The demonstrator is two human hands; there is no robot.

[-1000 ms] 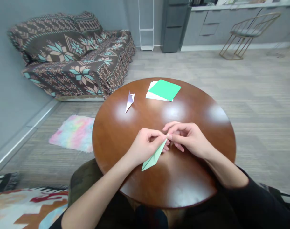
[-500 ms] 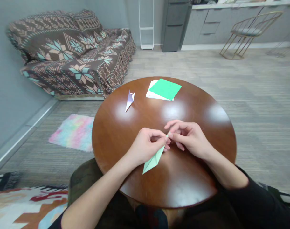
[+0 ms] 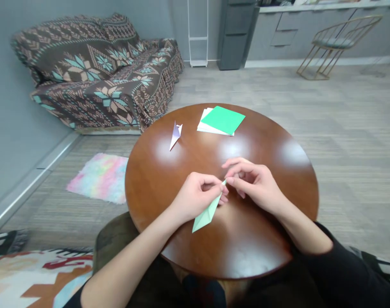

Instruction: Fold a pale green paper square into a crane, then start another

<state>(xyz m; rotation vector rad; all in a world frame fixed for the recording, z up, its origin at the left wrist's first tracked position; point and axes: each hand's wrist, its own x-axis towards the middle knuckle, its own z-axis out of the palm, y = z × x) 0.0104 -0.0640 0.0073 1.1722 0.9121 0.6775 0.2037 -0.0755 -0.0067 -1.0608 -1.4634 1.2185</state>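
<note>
A light green folded paper (image 3: 205, 217), long and narrow with pointed ends, slants over the near part of the table. My left hand (image 3: 199, 192) pinches its upper half between thumb and fingers. At the paper's upper tip is my right hand (image 3: 257, 184), its thumb and index finger closed together on the very end, the other fingers loosely curled. The fingers partly hide the upper part of the paper. Farther off stands a purple and white folded paper figure (image 3: 175, 136). To its right lies a bright green paper sheet (image 3: 223, 119) on white sheets (image 3: 208, 128).
The round brown table (image 3: 156, 171) has a shiny top. Beyond its far left side stands a sofa (image 3: 111, 90) under a patterned cover. A pastel fluffy mat (image 3: 100, 177) lies on the floor at left. A gold-framed chair (image 3: 334, 45) stands by the far counter.
My right fingers have shifted slightly at the paper's tip, and a little more of the tip shows between the hands. My left hand keeps its pinch.
</note>
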